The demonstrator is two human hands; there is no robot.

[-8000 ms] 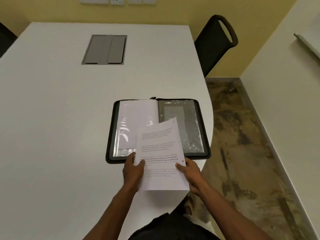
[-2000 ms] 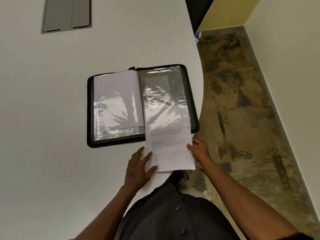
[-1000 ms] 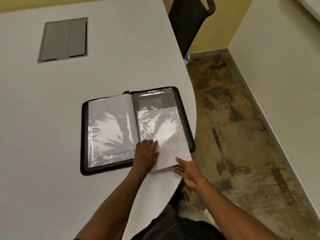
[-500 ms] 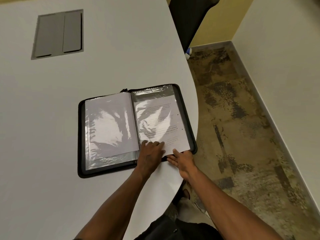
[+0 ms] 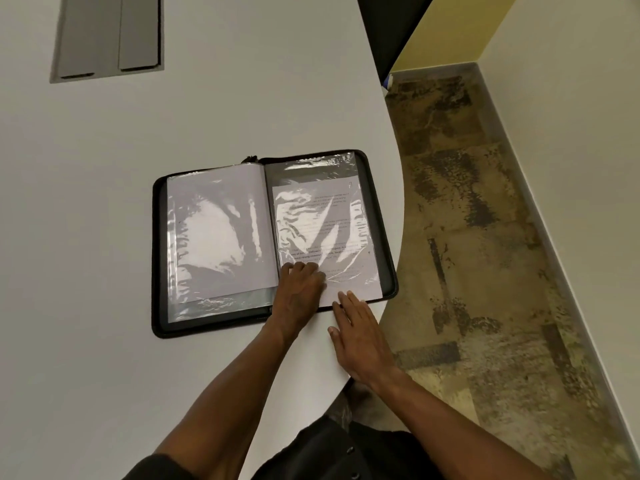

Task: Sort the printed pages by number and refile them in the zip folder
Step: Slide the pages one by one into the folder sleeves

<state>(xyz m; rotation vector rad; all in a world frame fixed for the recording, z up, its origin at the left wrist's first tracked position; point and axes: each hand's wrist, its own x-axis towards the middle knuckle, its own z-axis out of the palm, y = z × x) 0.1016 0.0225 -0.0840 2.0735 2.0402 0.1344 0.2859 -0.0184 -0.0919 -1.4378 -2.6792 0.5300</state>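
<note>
At the near-right corner of the bench (image 5: 104, 237), the zip folder (image 5: 157, 258) lies open flat, right half close to the curved bench edge. A printed page (image 5: 322, 233) sits almost fully inside the right-hand clear sleeve (image 5: 311, 168); its bottom edge shows at the sleeve mouth, near the folder's lower border. The left sleeve (image 5: 214, 233) already holds a sheet.

Left hand (image 5: 299, 289): fingers bent, knuckles up, tips pressing the plastic and page at the lower-left corner of the right sleeve. Can't tell whether it pinches the film or only presses. Right hand (image 5: 360, 334): fingers straight and together, flat on the bench just below the folder, fingertips (image 5: 343, 299) touching the page's bottom edge. Holds nothing.

Step in hand, as I read it: seating the last bit of the page in the sleeve.

How to do it well:
- left hand pins the sleeve so the film doesn't ride up with the page
- right hand pushes the bottom edge evenly, square to the spine, so the sheet doesn't skew or buckle
- film is wrinkled; smooth it upward if the page catches
- check the top corners aren't folded

Page number not readable from here.
</note>
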